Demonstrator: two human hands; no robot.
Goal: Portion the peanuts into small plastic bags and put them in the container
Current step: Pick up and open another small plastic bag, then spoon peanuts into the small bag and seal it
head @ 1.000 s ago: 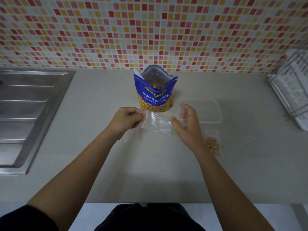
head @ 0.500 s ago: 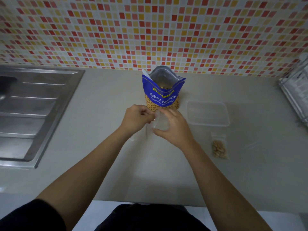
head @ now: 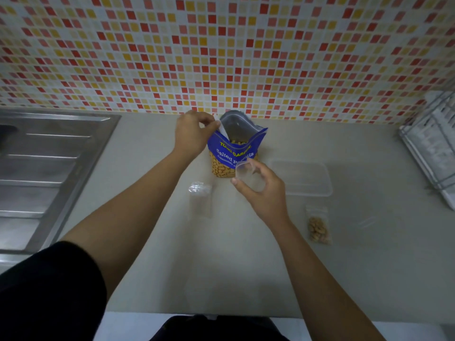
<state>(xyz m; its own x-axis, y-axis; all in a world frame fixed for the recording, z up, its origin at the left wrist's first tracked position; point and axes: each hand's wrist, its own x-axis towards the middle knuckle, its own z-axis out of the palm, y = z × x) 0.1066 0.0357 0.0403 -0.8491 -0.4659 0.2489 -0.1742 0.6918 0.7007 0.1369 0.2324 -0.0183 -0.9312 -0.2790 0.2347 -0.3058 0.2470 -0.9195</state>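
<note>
A wall of small red, orange, yellow and white mosaic tiles (head: pixel 246 57) fills the upper half; below it runs a pale beige countertop (head: pixel 246 267), its near edge partly hidden behind both forearms and a dark sleeve. The stainless steel sink drainer (head: pixel 44 168) is cut off at the left border; a white wire dish rack (head: pixel 433 148) is cut off at the right, its contents too blurred to name.

A shallow clear rectangular plastic container (head: pixel 327 183) sits on the counter just right of the blue stand-up pouch of salted peanuts (head: pixel 234 153); the pouch stands upright with its mouth open, nuts showing through its lower window, part of the lettering covered.

The left hand (head: pixel 192 136) pinches the pouch's top left corner between thumb and fingers. The right hand (head: pixel 266 193) is curled round a small clear plastic bag (head: pixel 246 173) held just in front of the pouch; the film is hard to trace, though its top looks open.

A small stack of empty clear bags (head: pixel 200 195) lies between the forearms; a little sealed bag of peanuts (head: pixel 318 228) lies near the container, outside it.
</note>
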